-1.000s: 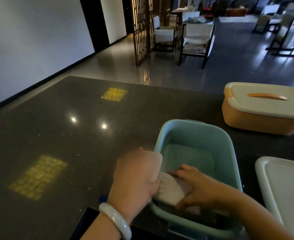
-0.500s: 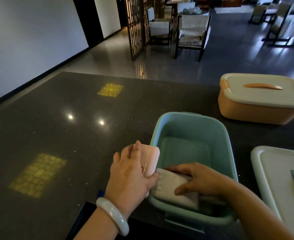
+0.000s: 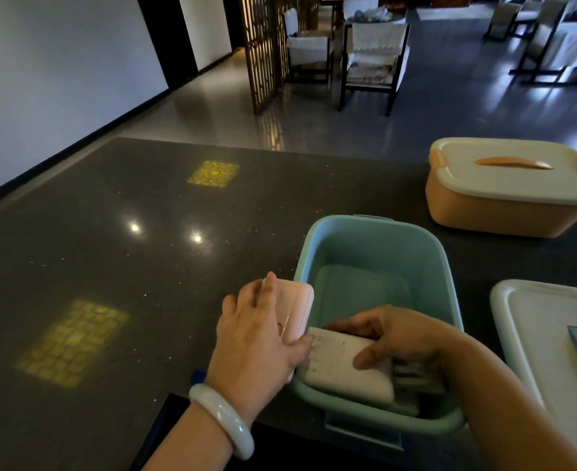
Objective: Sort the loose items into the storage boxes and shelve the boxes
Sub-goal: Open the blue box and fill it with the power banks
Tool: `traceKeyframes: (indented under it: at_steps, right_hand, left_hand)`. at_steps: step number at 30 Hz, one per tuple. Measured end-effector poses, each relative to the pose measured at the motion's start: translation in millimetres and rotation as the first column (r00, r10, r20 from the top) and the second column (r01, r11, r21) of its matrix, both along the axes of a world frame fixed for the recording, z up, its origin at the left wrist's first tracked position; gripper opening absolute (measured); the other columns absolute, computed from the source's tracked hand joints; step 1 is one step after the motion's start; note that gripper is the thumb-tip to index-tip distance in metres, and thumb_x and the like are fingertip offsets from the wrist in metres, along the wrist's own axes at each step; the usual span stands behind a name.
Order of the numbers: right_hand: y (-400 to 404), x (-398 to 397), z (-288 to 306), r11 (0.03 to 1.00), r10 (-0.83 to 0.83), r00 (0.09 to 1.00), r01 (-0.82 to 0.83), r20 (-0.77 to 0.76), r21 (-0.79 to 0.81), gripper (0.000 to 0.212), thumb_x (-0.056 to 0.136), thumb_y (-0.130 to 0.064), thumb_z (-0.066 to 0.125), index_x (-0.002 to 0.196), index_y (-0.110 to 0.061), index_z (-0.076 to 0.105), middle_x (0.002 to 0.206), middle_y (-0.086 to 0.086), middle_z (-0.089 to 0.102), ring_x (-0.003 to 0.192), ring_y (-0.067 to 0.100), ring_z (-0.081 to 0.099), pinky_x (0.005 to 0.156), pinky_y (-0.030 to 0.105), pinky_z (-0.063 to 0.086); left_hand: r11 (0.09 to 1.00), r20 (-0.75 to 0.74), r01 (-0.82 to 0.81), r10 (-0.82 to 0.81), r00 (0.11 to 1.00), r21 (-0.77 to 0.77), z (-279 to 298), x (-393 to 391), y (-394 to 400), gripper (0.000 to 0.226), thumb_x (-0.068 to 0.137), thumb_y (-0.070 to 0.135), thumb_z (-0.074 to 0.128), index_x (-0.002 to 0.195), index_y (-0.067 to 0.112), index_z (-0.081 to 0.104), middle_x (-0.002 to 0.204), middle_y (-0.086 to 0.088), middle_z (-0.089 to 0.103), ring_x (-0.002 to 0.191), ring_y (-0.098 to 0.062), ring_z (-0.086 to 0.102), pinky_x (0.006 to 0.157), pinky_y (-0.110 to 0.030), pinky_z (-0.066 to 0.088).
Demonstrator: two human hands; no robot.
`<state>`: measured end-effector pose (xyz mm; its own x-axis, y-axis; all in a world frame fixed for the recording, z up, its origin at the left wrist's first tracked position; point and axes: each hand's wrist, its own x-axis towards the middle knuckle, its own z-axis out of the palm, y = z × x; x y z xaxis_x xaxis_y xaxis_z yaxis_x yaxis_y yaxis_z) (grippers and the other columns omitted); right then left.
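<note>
An open light-blue storage box (image 3: 375, 239) stands on the dark table near the front edge. My left hand (image 3: 256, 338) holds a pink rectangular case (image 3: 297, 300) just outside the box's left rim. My right hand (image 3: 396, 338) is inside the box and grips a white rectangular case (image 3: 341, 368) that leans against the near wall. More pale items lie under that hand, partly hidden.
A closed orange box (image 3: 498, 212) with a white lid stands at the back right. A white lid (image 3: 548, 334) with a blue handle lies at the right edge. The dark speckled table (image 3: 110, 266) stretches left. Chairs and a wooden screen stand on the floor beyond.
The pink case in my left hand has come out from over the box's corner to beside its left rim. My right hand has settled the white case lower in the box.
</note>
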<state>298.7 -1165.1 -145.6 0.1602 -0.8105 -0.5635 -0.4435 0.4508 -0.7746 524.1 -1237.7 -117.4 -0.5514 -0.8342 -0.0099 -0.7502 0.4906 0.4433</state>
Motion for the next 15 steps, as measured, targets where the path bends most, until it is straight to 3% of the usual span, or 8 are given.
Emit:
traceKeyframes:
  at_steps: [15]
  right_hand:
    - [2.9,3.6,5.1,0.999,-0.001,1.0,0.0,0.012,0.034,0.056,0.079,-0.022,0.073,0.119,-0.056,0.054,0.118,-0.022,0.064,0.106,-0.002,0.061,0.093,0.026,0.045]
  left_hand:
    - [0.999,-0.031,0.015,-0.017,0.999,-0.048,-4.3,-0.4,-1.2,0.103,0.077,0.06,0.065,0.153,0.029,0.002,0.147,0.01,0.02,0.128,-0.013,0.022,0.11,-0.035,0.031]
